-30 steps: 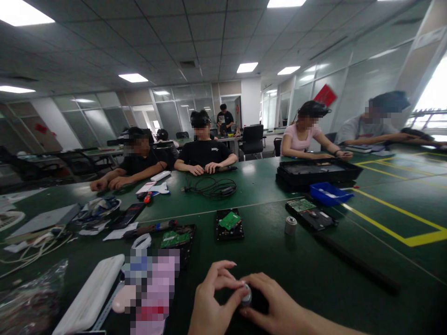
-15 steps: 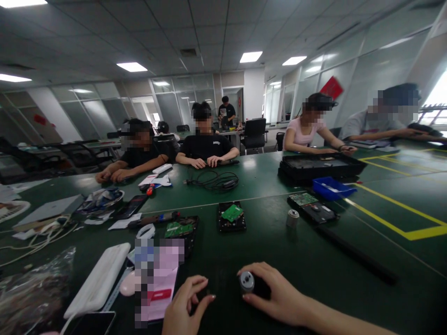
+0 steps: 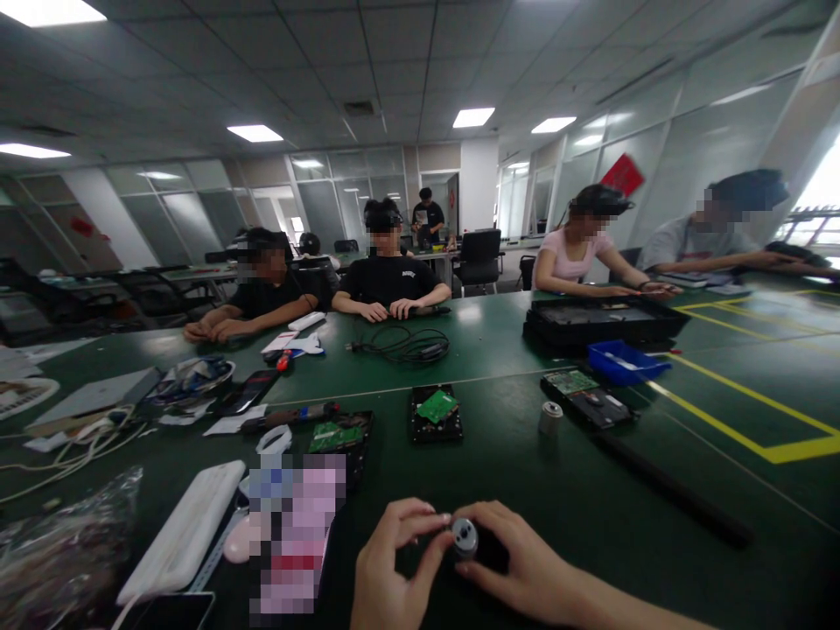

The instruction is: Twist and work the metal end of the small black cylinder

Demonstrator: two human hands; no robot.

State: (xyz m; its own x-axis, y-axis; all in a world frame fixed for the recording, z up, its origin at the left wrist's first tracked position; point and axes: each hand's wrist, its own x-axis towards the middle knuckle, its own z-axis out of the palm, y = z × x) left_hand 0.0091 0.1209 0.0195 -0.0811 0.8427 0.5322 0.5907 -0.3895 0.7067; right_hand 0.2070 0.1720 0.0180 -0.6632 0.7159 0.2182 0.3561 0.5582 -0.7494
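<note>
A small silver cylinder with a round metal end cap (image 3: 465, 537) sits low in the middle of the green table (image 3: 564, 490). My right hand (image 3: 525, 569) wraps round its dark body from the right. My left hand (image 3: 394, 569) comes in from the left, with thumb and forefinger pinched at the cap's edge. Both hands touch the same part.
Hard drives with green boards (image 3: 433, 413) (image 3: 338, 435) (image 3: 581, 395) lie ahead, with a second silver cylinder (image 3: 549, 418), a blue tray (image 3: 626, 360), a black case (image 3: 600, 319), a cable (image 3: 407, 343) and a white keyboard (image 3: 187, 529). Several people sit across the table.
Half a second ago my left hand had drawn back low to the left, away from the cylinder. It has now returned and pinches the cap again. My right hand kept its hold.
</note>
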